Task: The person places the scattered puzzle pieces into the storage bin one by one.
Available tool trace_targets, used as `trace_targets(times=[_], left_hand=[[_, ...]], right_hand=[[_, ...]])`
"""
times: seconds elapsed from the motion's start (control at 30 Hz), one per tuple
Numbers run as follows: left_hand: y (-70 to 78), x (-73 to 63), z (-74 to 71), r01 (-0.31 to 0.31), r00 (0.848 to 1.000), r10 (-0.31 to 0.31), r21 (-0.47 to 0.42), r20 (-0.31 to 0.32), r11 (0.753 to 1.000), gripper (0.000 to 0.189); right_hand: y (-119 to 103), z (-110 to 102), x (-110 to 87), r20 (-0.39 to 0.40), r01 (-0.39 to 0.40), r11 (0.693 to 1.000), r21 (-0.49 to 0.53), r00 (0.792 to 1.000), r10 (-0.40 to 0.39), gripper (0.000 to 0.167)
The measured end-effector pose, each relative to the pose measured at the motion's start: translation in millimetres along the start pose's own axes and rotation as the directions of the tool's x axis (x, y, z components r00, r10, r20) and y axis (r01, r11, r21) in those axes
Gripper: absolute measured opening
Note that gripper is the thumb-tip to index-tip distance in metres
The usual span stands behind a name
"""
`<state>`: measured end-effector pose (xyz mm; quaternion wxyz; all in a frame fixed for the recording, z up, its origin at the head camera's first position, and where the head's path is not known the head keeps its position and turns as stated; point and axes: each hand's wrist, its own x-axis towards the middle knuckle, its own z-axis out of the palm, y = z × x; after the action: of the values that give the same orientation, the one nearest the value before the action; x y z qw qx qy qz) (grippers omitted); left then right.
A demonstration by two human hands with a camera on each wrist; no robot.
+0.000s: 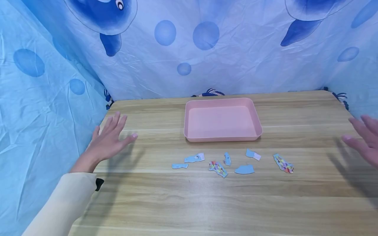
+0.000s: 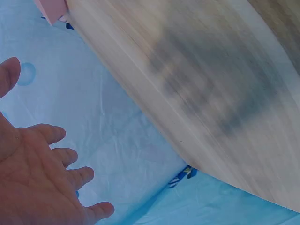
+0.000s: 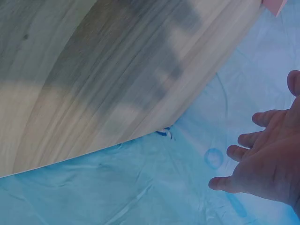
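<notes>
My left hand [image 1: 110,141] hovers over the table's left side, fingers spread, holding nothing. At the right edge of the head view, my right hand [image 1: 366,141] is also raised with its fingers apart and nothing in it; part of it is cut off. Between them lie several flat puzzle pieces. Light blue ones are a narrow piece [image 1: 179,166], a longer piece [image 1: 195,158], a small piece [image 1: 227,159], a piece with a pale end [image 1: 253,154] and a wide piece [image 1: 244,169]. A multicoloured piece [image 1: 218,168] and another multicoloured piece [image 1: 283,163] lie among them.
Behind the pieces, a shallow pink tray [image 1: 223,139] stands on the wooden table [image 1: 189,206]. A blue curtain [image 1: 236,65] with whale prints and bubbles hangs along the back and both sides, close to the table's edges.
</notes>
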<state>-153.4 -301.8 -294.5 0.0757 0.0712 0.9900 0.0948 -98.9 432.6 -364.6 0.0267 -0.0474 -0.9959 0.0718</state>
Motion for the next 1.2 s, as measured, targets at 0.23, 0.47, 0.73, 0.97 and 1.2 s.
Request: trace_targets(times=[0.23, 0.47, 0.73, 0.97, 1.2], left_hand=[[8.4, 6.4, 1.7, -0.026, 1.0, 0.026, -0.003, -0.002, 1.0, 0.087], [16.5, 14.0, 3.3, -0.039, 0.999, 0.039, -0.01, -0.002, 0.999, 0.088], [27.0, 22.7, 4.9, -0.049, 0.999, 0.049, -0.045, 0.002, 0.998, 0.091], [37.3, 31.5, 7.3, -0.076, 0.997, 0.076, -0.056, 0.005, 0.996, 0.092], [50.9, 39.6, 9.9, -0.105, 0.994, 0.105, -0.046, 0.003, 0.993, 0.093]], right_hand=[[-19.4, -4.2, 7.0, 0.004, 0.105, 0.988, 0.112, 0.994, -0.106, 0.073], [-35.0, -7.2, 6.4, 0.02, 0.08, 0.993, 0.084, 0.996, -0.082, 0.077], [-45.4, -3.9, 11.0, 0.005, 0.16, 0.987, 0.006, 0.987, -0.16, 0.075], [-59.9, -7.4, 9.1, 0.046, 0.159, 0.987, -0.007, 0.986, -0.159, 0.079], [-72.7, -10.6, 9.8, 0.089, 0.184, 0.982, 0.047, 0.978, -0.188, 0.08]])
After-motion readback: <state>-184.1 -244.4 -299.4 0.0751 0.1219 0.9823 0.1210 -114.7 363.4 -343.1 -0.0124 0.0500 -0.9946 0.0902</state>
